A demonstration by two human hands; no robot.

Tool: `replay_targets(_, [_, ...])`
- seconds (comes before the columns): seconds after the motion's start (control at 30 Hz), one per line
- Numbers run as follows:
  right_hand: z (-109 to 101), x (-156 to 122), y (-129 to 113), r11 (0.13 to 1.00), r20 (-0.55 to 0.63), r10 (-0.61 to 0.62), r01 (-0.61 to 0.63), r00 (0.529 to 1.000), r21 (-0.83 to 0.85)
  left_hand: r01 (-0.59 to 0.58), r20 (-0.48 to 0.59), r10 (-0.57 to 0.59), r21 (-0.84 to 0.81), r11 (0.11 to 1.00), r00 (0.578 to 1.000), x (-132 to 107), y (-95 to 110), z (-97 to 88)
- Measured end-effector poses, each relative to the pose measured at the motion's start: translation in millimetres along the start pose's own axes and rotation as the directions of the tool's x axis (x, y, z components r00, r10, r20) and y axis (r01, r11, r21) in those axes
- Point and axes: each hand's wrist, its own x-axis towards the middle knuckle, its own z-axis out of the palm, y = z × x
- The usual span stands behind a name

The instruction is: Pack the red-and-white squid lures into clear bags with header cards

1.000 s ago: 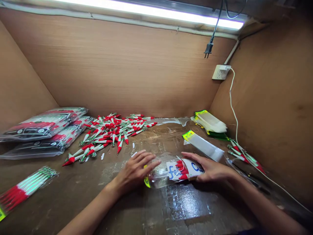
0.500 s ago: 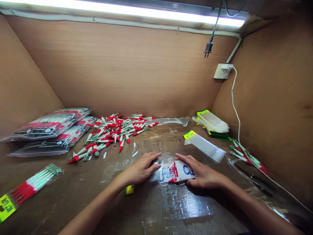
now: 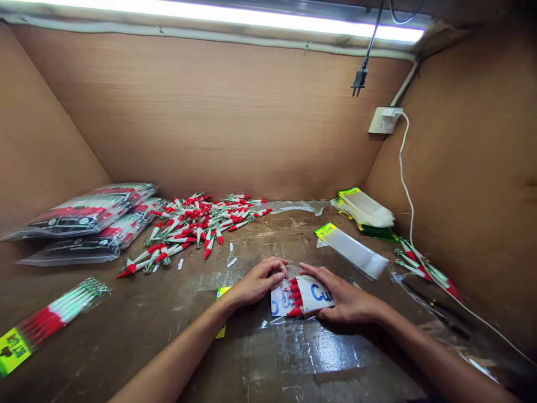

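My right hand point(image 3: 346, 296) wraps round a white card sleeve point(image 3: 315, 292) with blue lettering. Several red-tipped fishing lures point(image 3: 295, 296) stick out of the sleeve's left end, over or inside a clear plastic bag whose outline is hard to follow. My left hand point(image 3: 260, 281) is closed in a pinch at the clear film beside the lure tips, thumb against the fingers. A yellow bag header point(image 3: 221, 331) shows from under my left forearm, partly hidden.
Loose red and white lures point(image 3: 201, 221) lie heaped at the back. Filled clear packs point(image 3: 84, 215) are stacked at left, with one packed bag point(image 3: 59, 316) nearer. An empty bag point(image 3: 352, 249) and a bag stack point(image 3: 364, 207) lie at right, near a white cable point(image 3: 409, 201).
My left fingers have curled into a pinch. More of the red lure tips now shows left of the sleeve, and more yellow header is visible under my left forearm.
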Motion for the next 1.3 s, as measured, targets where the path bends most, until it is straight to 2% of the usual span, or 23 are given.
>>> replay_targets(0.2, [-1,7,0,0.999,0.049,-0.03,0.031,0.998,-0.01,-0.016,0.0,0.016,-0.054,0.998,1.0,-1,1,1.2])
replay_targets(0.33, [-6,12,-2,0.999,0.079,-0.036,0.038,0.996,-0.023,-0.003,0.033,0.011,-0.231,0.973,0.999,-3,1,-4.8])
replay_targets(0.4, [-7,14,-3,0.999,0.08,-0.028,0.03,0.996,-0.027,0.01,0.058,0.005,-0.255,0.967,0.998,-4,4,-10.6])
replay_targets(0.47, [-6,14,-3,0.999,0.079,-0.033,0.035,0.996,-0.031,-0.028,0.083,0.039,-0.137,0.99,0.996,-6,9,-14.9])
replay_targets(0.57, [-4,14,0,0.998,0.068,-0.051,0.053,0.996,-0.033,-0.155,0.119,0.142,0.115,0.981,0.983,-7,22,-14.7])
replay_targets(0.67, [-2,14,4,0.998,0.06,-0.062,0.064,0.996,-0.029,-0.24,0.141,0.203,0.337,0.911,0.969,-8,36,-7.3])
replay_targets(0.8, [-2,13,6,0.998,0.056,-0.055,0.057,0.997,-0.037,-0.235,0.179,0.16,0.577,0.782,0.971,-9,45,2.6])
replay_targets(0.9, [-3,13,5,0.998,0.051,-0.049,0.051,0.998,-0.036,-0.218,0.175,0.141,0.592,0.776,0.974,-10,40,2.2])
replay_targets(1.1, [-3,14,3,0.998,0.054,-0.058,0.059,0.997,-0.027,-0.189,0.163,0.133,0.409,0.893,0.978,-10,23,-9.7])
replay_targets(1.3, [-2,13,3,0.999,0.041,-0.022,0.024,0.999,-0.035,-0.193,0.115,0.155,0.522,0.831,0.981,-8,21,-8.9])
